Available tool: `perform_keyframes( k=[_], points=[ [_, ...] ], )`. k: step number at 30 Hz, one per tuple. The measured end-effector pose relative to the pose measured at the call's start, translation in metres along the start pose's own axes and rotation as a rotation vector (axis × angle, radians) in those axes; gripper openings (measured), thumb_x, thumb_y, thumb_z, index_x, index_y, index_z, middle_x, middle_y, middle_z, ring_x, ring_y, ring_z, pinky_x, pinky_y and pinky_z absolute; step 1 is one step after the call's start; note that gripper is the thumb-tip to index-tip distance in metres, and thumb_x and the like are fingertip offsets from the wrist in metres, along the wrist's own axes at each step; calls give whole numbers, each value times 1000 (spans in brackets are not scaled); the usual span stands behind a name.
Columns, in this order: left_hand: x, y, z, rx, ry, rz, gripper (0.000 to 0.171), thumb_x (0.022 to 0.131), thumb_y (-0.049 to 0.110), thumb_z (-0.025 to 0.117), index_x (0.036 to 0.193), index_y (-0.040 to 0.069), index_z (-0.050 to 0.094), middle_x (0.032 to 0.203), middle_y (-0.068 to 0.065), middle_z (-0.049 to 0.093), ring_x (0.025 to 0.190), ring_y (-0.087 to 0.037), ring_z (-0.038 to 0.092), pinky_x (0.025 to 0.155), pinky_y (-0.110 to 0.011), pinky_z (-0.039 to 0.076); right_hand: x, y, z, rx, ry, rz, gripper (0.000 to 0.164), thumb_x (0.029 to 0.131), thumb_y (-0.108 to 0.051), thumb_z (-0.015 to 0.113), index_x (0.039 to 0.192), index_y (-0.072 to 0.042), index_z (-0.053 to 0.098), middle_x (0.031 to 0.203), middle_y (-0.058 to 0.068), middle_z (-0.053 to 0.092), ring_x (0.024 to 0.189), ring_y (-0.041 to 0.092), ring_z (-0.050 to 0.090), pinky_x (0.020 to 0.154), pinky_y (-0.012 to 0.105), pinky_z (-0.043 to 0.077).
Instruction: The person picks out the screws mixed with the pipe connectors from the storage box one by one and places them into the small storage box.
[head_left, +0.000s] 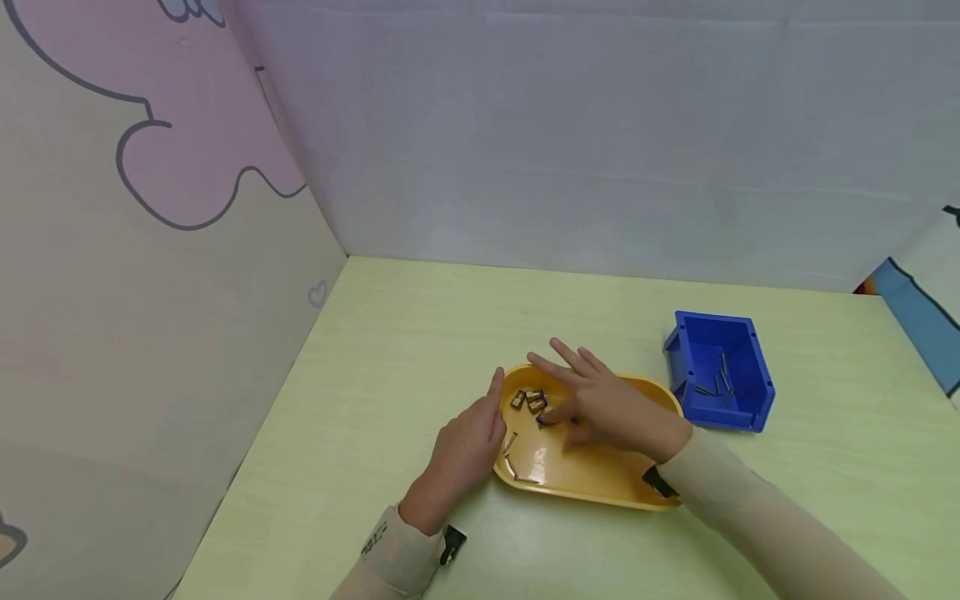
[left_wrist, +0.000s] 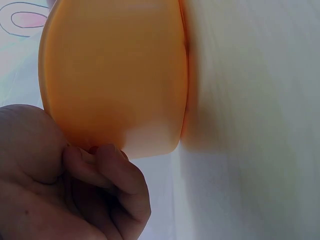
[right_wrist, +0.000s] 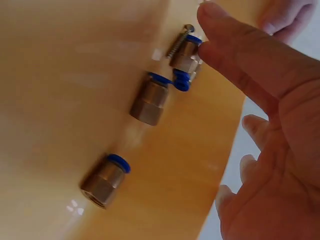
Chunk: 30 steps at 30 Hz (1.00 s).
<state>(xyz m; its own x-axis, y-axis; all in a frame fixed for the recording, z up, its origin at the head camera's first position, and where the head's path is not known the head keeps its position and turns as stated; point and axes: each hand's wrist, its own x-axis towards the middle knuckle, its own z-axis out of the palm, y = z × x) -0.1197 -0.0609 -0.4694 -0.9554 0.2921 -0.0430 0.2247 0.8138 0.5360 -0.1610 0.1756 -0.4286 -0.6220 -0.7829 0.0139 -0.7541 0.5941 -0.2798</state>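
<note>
My left hand point(head_left: 465, 446) grips the left end of a yellow oval tray point(head_left: 600, 483); the left wrist view shows curled fingers point(left_wrist: 122, 172) against the tray's outer wall. Over the middle of the tray is my right hand point(head_left: 611, 408), its fingers spread. Its index finger and thumb point down among brass push-in fittings with blue collars point(head_left: 536, 400). From the right wrist, one fitting point(right_wrist: 150, 100) and another fitting point(right_wrist: 105, 181) lie apart on the tray floor, and a fingertip is close to or touching a third, beside a screw point(right_wrist: 180, 41). Nothing is visibly held there.
Several loose screws point(head_left: 511, 442) lie along the tray's left side. A blue bin point(head_left: 712, 329) with several screws point(head_left: 724, 379) inside stands right of the tray. A patterned panel point(head_left: 187, 333) borders the table on the left and a pale sheet point(head_left: 585, 150) behind.
</note>
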Motion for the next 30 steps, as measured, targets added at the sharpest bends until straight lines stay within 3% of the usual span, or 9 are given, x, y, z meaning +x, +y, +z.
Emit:
perform_keyframes(
  k=[6,13,20,27,30],
  points=[
    [0,0,-1,-7,2,8,61,105,20,43,161,16,19,128,-8,65,67,-16,48,56,-31,42,1,6,13,-89,-21,7,54,73,-45,85,123,-32,73,167,4,11,151,40,-2,114,66,10],
    [0,-1,0,-2,20,26,60,105,19,43,160,13,22,121,-8,66,65,-15,47,54,-31,40,4,5,19,-176,-9,21,64,69,-52,85,128,-34,69,167,3,11,151,40,-1,112,69,11],
    [-1,-1,1,-4,31,33,59,105,19,43,160,13,23,120,-8,67,64,-15,46,53,-31,39,6,0,17,-204,-22,-27,55,76,-29,87,127,-40,68,167,-2,10,151,39,-2,109,73,11],
    [1,-1,1,0,29,34,59,105,18,44,160,13,22,108,-6,67,60,-14,42,51,-30,37,8,2,21,-257,-7,-28,43,79,-41,83,121,-39,72,168,-4,9,151,41,1,107,74,14],
    [1,-1,1,3,28,34,60,105,19,43,160,13,21,101,-5,66,58,-14,40,51,-29,37,9,2,21,-270,18,-35,36,81,-39,82,117,-39,75,167,-4,13,151,41,4,107,73,16]
  ],
)
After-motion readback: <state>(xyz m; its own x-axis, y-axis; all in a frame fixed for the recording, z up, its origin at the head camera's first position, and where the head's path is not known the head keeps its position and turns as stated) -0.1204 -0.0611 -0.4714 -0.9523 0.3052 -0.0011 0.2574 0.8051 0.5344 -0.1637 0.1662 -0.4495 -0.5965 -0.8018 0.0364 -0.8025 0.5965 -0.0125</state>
